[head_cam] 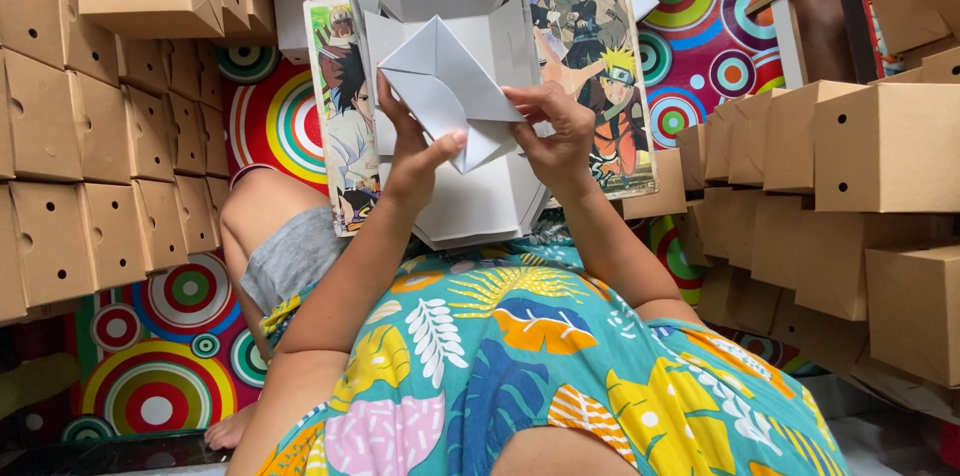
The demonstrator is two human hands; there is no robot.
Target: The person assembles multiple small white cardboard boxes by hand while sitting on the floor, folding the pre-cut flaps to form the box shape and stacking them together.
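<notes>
Finished brown boxes (95, 136) stack on both sides of us, and a pile of flat white blanks (470, 206) lies on our lap. We judge this white box (440, 86), held above it, half folded: our left hand (415, 161) and right hand (555, 136) pinch its flaps.
</notes>
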